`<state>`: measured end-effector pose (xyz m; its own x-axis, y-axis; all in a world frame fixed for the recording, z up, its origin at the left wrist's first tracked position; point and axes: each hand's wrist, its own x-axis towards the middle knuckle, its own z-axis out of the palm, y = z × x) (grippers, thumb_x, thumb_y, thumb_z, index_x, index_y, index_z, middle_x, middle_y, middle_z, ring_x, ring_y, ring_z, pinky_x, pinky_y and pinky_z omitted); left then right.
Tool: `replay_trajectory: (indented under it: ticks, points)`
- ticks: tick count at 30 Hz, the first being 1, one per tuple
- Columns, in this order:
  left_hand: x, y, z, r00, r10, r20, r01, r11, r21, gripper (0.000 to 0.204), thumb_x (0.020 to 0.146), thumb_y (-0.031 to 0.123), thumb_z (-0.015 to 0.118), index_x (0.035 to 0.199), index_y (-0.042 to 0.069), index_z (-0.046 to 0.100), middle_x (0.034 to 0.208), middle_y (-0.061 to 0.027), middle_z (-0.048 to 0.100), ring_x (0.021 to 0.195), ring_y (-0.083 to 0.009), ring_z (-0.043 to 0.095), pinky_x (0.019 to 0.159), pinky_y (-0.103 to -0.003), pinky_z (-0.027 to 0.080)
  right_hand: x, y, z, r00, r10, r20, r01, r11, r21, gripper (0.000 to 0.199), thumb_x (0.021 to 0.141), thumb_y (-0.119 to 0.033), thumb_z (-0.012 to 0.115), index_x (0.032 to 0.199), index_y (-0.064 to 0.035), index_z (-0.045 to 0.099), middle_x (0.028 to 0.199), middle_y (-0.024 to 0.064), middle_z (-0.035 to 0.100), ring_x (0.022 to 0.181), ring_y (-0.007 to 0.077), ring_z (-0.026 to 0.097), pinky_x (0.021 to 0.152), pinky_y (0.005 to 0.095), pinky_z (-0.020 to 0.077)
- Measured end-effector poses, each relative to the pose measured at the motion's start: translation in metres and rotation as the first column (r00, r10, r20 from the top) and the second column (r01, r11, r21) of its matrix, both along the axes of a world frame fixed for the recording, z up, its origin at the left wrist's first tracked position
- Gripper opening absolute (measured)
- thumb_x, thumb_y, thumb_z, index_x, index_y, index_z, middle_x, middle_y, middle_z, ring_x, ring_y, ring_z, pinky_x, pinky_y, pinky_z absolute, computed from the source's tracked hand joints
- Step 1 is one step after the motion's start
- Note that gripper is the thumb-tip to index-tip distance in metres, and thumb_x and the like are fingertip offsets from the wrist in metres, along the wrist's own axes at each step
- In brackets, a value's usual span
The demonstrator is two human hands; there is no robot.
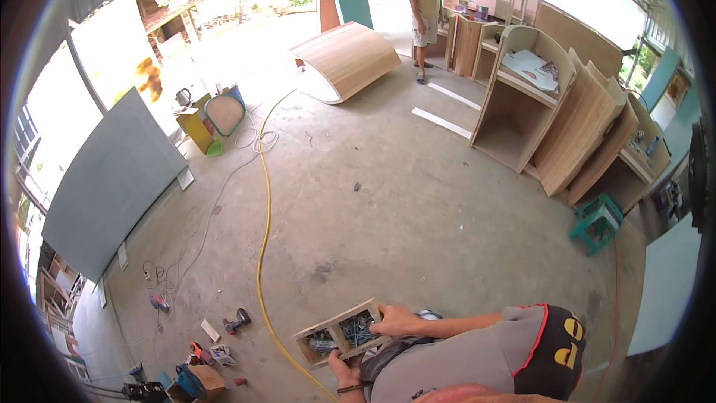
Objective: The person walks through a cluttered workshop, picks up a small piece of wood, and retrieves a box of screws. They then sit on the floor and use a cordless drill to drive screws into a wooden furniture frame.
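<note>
A shallow wooden box [333,324] with a divider is tilted in front of me near the lower edge. Its right compartment holds a heap of screws [356,330], and the left one holds more small metal hardware [322,345]. My left hand [344,372], with a dark band at the wrist, grips the box's near side. At the right end wall, my right hand [395,322] closes on the box, fingertips over the rim beside the screws; whether they also pinch a screw is too small to tell.
A yellow hose [261,246] crosses the concrete floor on my left, near a cordless drill [238,321] and scattered tools. A curved wooden panel piece [347,62], cabinets [514,119] and a green stool [597,225] stand farther out. Another person [424,11] stands at the back.
</note>
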<state>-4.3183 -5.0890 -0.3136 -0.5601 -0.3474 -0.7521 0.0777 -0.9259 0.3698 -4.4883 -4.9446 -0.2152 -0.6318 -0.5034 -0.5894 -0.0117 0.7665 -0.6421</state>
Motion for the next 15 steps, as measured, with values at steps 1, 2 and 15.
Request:
replay_trajectory:
  ticks: [1,2,15]
  points:
    - [0.004,-0.027,0.002,1.000,-0.009,0.011,0.009,1.000,0.000,0.041,0.080,0.021,0.043,0.107,-0.007,0.054,0.104,-0.0228,0.059,0.093,-0.0385,0.062,0.081,-0.055,0.057,0.005,-0.029,0.006,0.999,-0.014,0.037,0.014,1.000,0.007,0.066,0.069,-0.043,0.064,0.118,0.0003,0.057,0.100,0.0242,0.067,0.095,0.0400,0.064,0.085,0.0439,0.0494]
    - [0.004,-0.057,0.005,0.999,-0.026,0.021,0.027,1.000,-0.004,0.040,0.080,0.021,0.043,0.106,-0.007,0.054,0.105,-0.0228,0.058,0.094,-0.0389,0.062,0.081,-0.056,0.057,0.006,-0.055,0.005,0.996,-0.012,0.083,0.011,1.000,0.011,0.068,0.068,-0.043,0.064,0.120,-0.0003,0.056,0.103,0.0232,0.067,0.095,0.0386,0.064,0.084,0.0430,0.0496]
    - [0.028,-0.396,-0.084,0.995,0.072,0.068,-0.083,0.982,0.168,0.047,0.078,0.021,0.046,0.118,-0.002,0.053,0.117,-0.0231,0.056,0.101,-0.0422,0.059,0.083,-0.058,0.055,0.015,-0.411,-0.135,0.983,0.017,0.185,-0.040,0.992,0.122,0.051,0.066,-0.044,0.066,0.097,-0.0030,0.067,0.080,0.0165,0.068,0.074,0.0297,0.066,0.068,0.0383,0.0510]
